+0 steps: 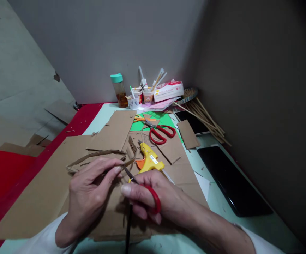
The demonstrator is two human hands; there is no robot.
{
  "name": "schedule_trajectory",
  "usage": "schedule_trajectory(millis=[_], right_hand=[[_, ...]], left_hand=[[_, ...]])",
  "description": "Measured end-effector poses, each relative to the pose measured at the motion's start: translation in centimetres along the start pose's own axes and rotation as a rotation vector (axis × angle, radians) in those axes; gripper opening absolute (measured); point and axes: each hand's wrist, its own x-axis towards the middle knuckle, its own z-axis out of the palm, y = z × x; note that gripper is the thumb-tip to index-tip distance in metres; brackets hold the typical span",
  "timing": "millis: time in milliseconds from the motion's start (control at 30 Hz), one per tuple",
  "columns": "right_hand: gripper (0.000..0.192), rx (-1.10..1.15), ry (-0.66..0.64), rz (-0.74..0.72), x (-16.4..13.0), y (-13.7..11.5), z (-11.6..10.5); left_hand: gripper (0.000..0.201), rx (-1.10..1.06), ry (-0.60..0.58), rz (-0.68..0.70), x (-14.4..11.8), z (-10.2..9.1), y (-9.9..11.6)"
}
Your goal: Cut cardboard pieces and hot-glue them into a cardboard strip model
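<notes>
My left hand point(90, 192) pinches a thin cardboard strip point(97, 157) that curls out to the left over the large cardboard sheet point(36, 197). My right hand point(153, 197) grips red-handled scissors point(154, 199), with the blades pointing up-left at the strip's end next to my left fingertips. A yellow glue gun point(150, 160) lies just beyond my right hand, its black cord running down toward me.
A second pair of red scissors point(162, 134) lies on cardboard beyond the glue gun. At the back stand a bottle point(119, 91), cups of sticks point(142, 94) and a tissue box point(168, 90). Bamboo sticks point(205, 118), a phone point(192, 121) and a black tablet point(232, 181) are at right.
</notes>
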Motion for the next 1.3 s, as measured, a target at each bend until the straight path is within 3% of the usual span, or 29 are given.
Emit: schedule_trajectory(millis=[100,233,267,300,400,467,533,633,700,867,1067,1300], right_hand=[[0.053,0.012,-0.009,-0.012,0.1,0.2,-0.2],[0.046,-0.549,0.273,-0.049,0.0,0.1,0.6],[0.046,-0.593,0.295,-0.057,0.0,0.1,0.7],[0.046,-0.539,0.258,-0.047,0.0,0.1,0.7],[0.050,-0.058,0.018,-0.005,0.1,0.2,0.0],[0.052,0.138,-0.061,-0.007,0.2,0.5,-0.4],[0.049,0.037,-0.023,-0.032,0.3,0.7,-0.5],[0.041,-0.418,0.173,-0.120,0.4,0.8,0.0],[0.036,-0.607,0.266,-0.172,0.4,0.7,0.3],[0.044,-0.457,0.138,-0.112,0.3,0.1,0.1],[0.036,-0.526,0.230,-0.116,0.2,-0.2,0.1],[0.030,-0.587,0.267,-0.004,0.2,-0.1,0.5]], left_hand=[[0.017,-0.010,0.006,0.021,-0.1,0.1,0.0],[0.022,-0.003,0.004,0.056,-0.2,0.4,0.0],[0.022,-0.001,0.002,0.057,-0.3,0.4,0.1],[0.022,0.001,0.001,0.057,-0.3,0.4,0.1],[0.022,-0.001,0.011,0.066,-0.3,0.3,0.0],[0.021,0.001,0.023,0.070,-0.3,0.2,-0.2],[0.020,-0.001,0.021,0.068,-0.3,0.1,-0.3],[0.019,-0.002,0.005,0.059,-0.3,0.3,-0.3],[0.019,-0.008,0.008,0.043,-0.3,0.3,-0.2],[0.021,-0.122,-0.025,-0.089,-0.1,-0.1,-0.4],[0.023,-0.213,-0.024,-0.179,0.3,-0.4,0.0],[0.023,-0.146,0.042,-0.117,0.2,0.0,0.3]])
